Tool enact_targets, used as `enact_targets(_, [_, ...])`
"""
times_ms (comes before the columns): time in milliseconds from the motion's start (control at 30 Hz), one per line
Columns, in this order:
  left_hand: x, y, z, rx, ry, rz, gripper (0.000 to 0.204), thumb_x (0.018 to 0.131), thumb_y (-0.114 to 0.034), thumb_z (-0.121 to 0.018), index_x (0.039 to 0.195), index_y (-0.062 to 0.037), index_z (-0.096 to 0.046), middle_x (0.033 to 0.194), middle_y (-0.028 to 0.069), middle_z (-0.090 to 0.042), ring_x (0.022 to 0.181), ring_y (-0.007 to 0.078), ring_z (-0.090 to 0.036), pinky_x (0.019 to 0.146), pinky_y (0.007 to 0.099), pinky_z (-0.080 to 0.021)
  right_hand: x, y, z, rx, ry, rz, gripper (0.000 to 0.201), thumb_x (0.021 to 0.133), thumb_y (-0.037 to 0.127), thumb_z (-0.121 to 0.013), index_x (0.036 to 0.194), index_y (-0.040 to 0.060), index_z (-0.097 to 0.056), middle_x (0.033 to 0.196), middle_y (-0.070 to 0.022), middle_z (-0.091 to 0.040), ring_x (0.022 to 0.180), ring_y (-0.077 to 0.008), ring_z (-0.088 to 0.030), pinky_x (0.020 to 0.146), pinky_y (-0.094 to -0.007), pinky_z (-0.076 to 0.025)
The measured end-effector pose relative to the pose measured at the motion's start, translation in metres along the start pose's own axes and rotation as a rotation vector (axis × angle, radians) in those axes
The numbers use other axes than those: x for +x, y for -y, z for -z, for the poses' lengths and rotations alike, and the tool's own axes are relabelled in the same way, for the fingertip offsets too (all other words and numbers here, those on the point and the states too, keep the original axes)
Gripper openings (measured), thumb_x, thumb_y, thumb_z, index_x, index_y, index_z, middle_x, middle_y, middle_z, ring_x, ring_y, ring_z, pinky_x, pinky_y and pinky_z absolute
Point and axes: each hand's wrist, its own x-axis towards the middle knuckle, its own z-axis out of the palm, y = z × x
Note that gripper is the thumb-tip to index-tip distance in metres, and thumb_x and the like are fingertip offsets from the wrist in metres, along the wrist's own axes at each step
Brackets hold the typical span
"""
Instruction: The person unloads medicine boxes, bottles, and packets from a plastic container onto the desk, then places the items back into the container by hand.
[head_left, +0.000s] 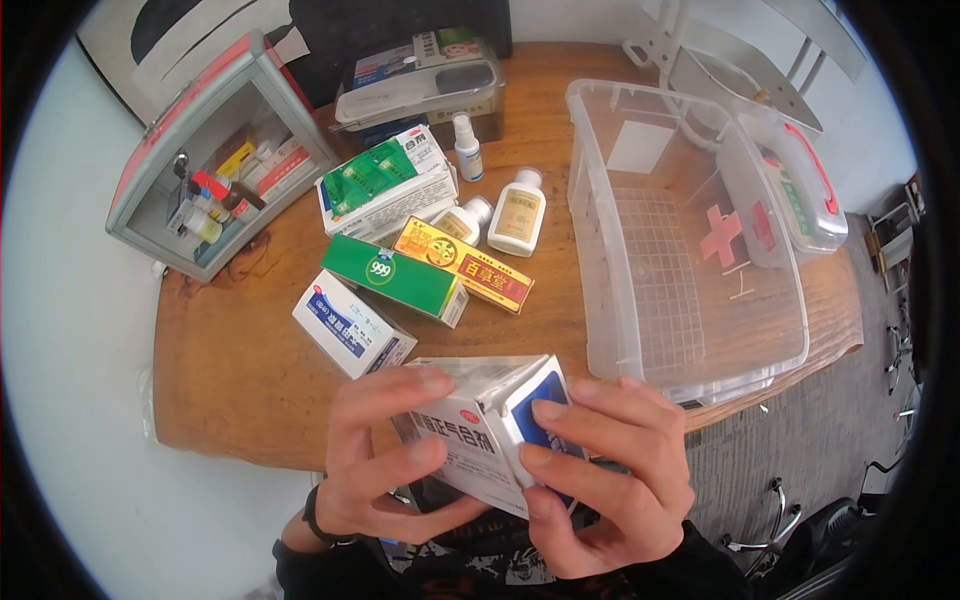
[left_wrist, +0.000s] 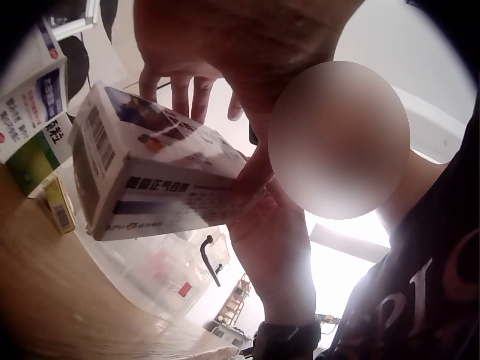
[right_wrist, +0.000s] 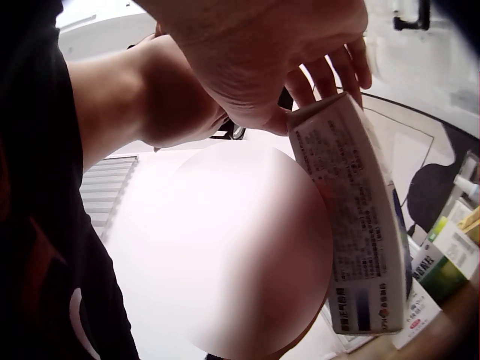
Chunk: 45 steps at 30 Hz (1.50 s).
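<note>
A white and blue medicine box (head_left: pixel 490 425) is held in both hands above the near edge of the wooden table (head_left: pixel 240 370), clear of the surface. The left hand (head_left: pixel 385 455) is curled round the box from the left, fingers across its top and front face, thumb beneath. The right hand (head_left: pixel 600 480) grips the right end, fingers laid over the blue end panel. In the left wrist view the box (left_wrist: pixel 150 176) is seen tilted, its barcode end toward the camera. In the right wrist view its printed side (right_wrist: pixel 352 225) is seen edge-on under the fingers (right_wrist: pixel 337 67).

On the table beyond, a green box (head_left: pixel 395 278), a yellow and red box (head_left: pixel 465 263), a white and blue box (head_left: pixel 350 325) and two small white bottles (head_left: pixel 517 210) lie close together. A clear plastic bin (head_left: pixel 680 240) stands to the right, and a glass-fronted cabinet (head_left: pixel 225 155) to the left.
</note>
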Motion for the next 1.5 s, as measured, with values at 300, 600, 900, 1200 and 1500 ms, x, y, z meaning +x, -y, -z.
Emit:
enact_targets(300, [-0.005, 0.001, -0.004, -0.046, -0.059, 0.045, 0.101, 0.065, -0.016, -0.106, 0.152, -0.0216, -0.055, 0.152, 0.0253, -0.056, 0.133, 0.0407, -0.06, 0.105, 0.0519, -0.055, -0.005, 0.006, 0.001, -0.177, 0.148, 0.109, 0.054, 0.098, 0.058, -0.07, 0.133, 0.018, -0.081, 0.14, -0.0163, -0.074, 0.129, -0.0389, -0.067, 0.12, -0.0595, -0.037])
enact_targets(600, [0.032, -0.017, 0.004, -0.027, -0.061, -0.057, 0.092, 0.066, -0.012, -0.103, 0.148, -0.0199, -0.061, 0.153, 0.0274, -0.058, 0.133, 0.0416, -0.062, 0.106, 0.0509, -0.054, 0.008, 0.005, 0.031, 0.01, 0.027, -0.138, 0.065, 0.09, 0.052, -0.084, 0.135, 0.0047, -0.074, 0.144, -0.0263, -0.066, 0.118, -0.0353, -0.071, 0.1, -0.0472, -0.056])
enact_targets(900, [0.137, -0.017, -0.003, 0.2, 0.211, -0.418, 0.095, 0.063, -0.015, -0.101, 0.15, -0.0145, -0.062, 0.156, 0.0247, -0.059, 0.138, 0.0369, -0.059, 0.11, 0.0478, -0.048, 0.089, -0.016, 0.081, 0.206, 0.038, -0.267, 0.077, 0.088, 0.013, -0.078, 0.157, -0.0046, -0.05, 0.145, -0.0196, -0.065, 0.102, -0.0229, -0.077, 0.088, -0.032, -0.064])
enact_targets(1200, [0.11, -0.016, -0.061, 0.174, 0.127, -0.451, 0.065, 0.088, -0.022, -0.085, 0.147, -0.0055, -0.065, 0.147, 0.0121, -0.066, 0.137, 0.0303, -0.058, 0.113, 0.0482, -0.043, 0.117, -0.093, 0.141, 0.078, -0.217, -0.238, 0.053, 0.105, 0.023, -0.077, 0.149, -0.002, -0.061, 0.135, -0.0192, -0.071, 0.104, -0.0215, -0.079, 0.084, -0.0317, -0.065])
enact_targets(1500, [0.094, 0.013, -0.091, 0.222, 0.302, -0.47, 0.041, 0.094, -0.02, -0.079, 0.13, -0.003, -0.071, 0.109, 0.0078, -0.068, 0.121, 0.027, -0.066, 0.124, 0.055, -0.045, 0.132, -0.123, 0.133, -0.033, 0.104, -0.451, 0.051, 0.106, 0.024, -0.074, 0.149, 0.003, -0.059, 0.138, -0.0193, -0.069, 0.104, -0.0189, -0.076, 0.083, -0.0298, -0.057])
